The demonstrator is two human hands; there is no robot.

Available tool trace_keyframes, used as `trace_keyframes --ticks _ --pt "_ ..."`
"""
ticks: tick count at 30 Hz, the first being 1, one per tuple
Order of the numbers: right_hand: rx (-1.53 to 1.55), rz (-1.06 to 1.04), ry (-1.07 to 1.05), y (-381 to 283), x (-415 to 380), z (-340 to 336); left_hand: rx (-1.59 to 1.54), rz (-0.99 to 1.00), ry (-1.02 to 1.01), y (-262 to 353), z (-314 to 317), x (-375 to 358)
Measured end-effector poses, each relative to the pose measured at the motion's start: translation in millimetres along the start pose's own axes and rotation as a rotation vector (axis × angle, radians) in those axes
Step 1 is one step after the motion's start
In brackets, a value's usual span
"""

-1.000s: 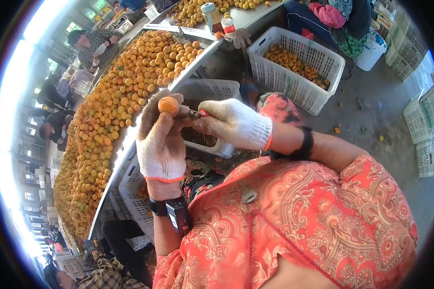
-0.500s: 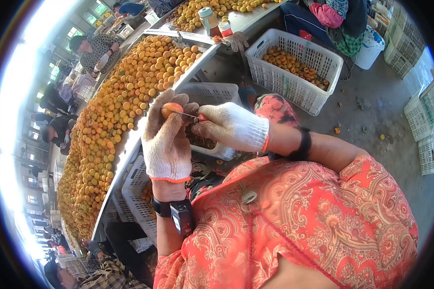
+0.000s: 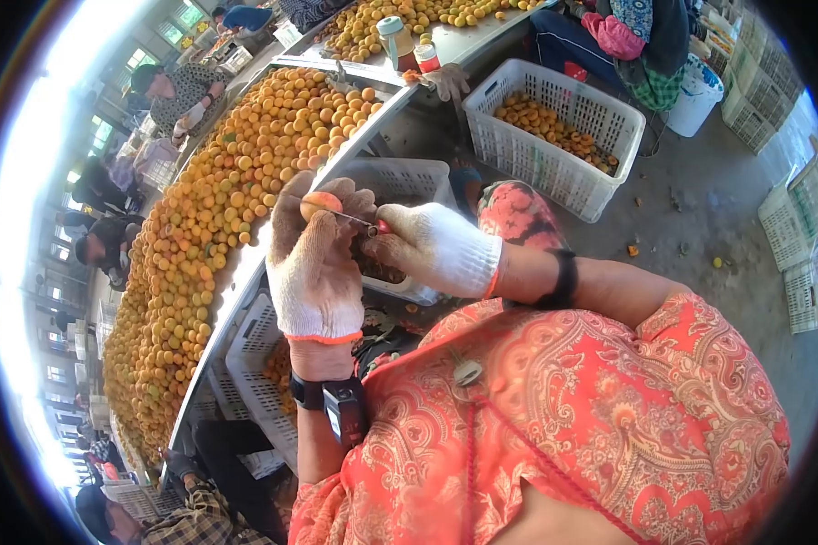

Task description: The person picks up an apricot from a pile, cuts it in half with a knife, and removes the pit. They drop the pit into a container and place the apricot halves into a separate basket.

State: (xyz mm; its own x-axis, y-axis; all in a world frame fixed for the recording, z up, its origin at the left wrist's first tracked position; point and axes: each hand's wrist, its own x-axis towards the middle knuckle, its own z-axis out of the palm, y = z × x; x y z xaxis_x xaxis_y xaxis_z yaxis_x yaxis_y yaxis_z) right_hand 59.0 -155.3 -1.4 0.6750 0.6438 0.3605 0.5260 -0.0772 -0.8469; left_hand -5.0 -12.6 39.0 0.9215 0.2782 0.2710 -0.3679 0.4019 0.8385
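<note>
In my gloved left hand (image 3: 316,263) an apricot (image 3: 321,205) is pinched between thumb and fingers. My right hand (image 3: 436,247), gloved too, is closed around the red handle of a small knife (image 3: 383,226). The knife's thin metal blade points left and meets the side of the apricot. Both gloves are white with brown-stained fingers. Below the hands stands a white plastic crate (image 3: 400,170), its contents partly covered by my hands. A heap of apricots (image 3: 209,236) spreads over the metal table (image 3: 245,263) on the left.
A white crate (image 3: 554,136) of cut apricots stands on the floor at upper right, near a seated person and a white bucket (image 3: 697,95). A bottle (image 3: 394,41) and a red jar (image 3: 426,58) stand on the table. Another crate (image 3: 262,363) is beside my left forearm. Several people sit along the left.
The apricot has turned slightly in my left hand, with the blade still against it. My right hand has shifted a little down. The view has moved slightly.
</note>
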Motion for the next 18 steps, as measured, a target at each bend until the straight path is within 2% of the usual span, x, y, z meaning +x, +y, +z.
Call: trace_keyframes --ticks 2,4,6,9,18 --pt "0.017 -0.007 0.018 4 -1 3 0.009 -0.001 0.001 -1 -3 1" --pt "0.035 -0.014 0.040 4 -2 4 -0.003 -0.097 0.097 -9 -13 3" --pt "-0.061 0.045 0.009 1 -2 2 -0.019 -0.075 0.088 -11 -14 0" --pt "-0.080 0.026 0.024 3 -1 5 0.018 -0.052 0.109 -10 -16 -1" --pt "-0.189 0.074 0.001 13 -1 13 -0.166 -0.024 0.158 -24 -21 0"
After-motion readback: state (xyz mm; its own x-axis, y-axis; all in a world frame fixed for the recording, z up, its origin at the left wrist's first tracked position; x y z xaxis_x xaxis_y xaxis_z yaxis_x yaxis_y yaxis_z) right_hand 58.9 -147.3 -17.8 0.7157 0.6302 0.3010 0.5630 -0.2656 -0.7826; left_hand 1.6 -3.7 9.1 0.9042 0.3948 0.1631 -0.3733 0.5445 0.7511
